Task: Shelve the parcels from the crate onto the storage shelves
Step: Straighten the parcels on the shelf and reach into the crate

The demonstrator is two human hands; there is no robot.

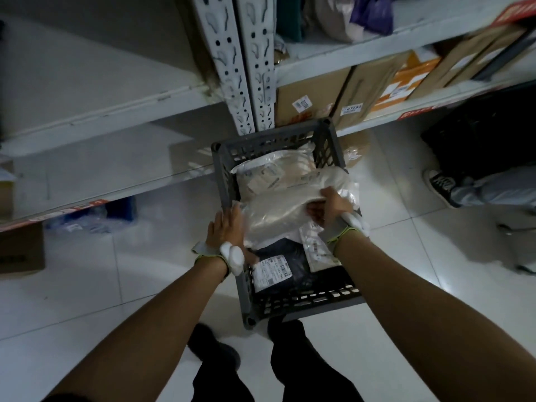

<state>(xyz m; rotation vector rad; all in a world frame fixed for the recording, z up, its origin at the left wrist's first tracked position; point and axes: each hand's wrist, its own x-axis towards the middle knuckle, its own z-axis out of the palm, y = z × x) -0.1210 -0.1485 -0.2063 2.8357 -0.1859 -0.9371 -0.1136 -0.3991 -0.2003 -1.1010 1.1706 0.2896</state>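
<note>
A dark grey plastic crate (229, 187) stands on the white tiled floor below me, holding several parcels. On top lies a clear plastic-wrapped parcel (278, 210). My right hand (330, 206) grips its right end, fingers curled round the plastic. My left hand (224, 227) lies flat against its left end by the crate's left wall. Underneath are a white bagged parcel (269, 172) at the far end and a dark parcel with a white label (278, 268) at the near end.
White metal shelving (255, 68) rises just beyond the crate. Its right bay holds cardboard boxes (313, 97) and soft bags above; the left bay's shelf boards (87, 97) are bare. A brown box (20, 250) sits at the far left. Another person's shoe (441, 184) is at right.
</note>
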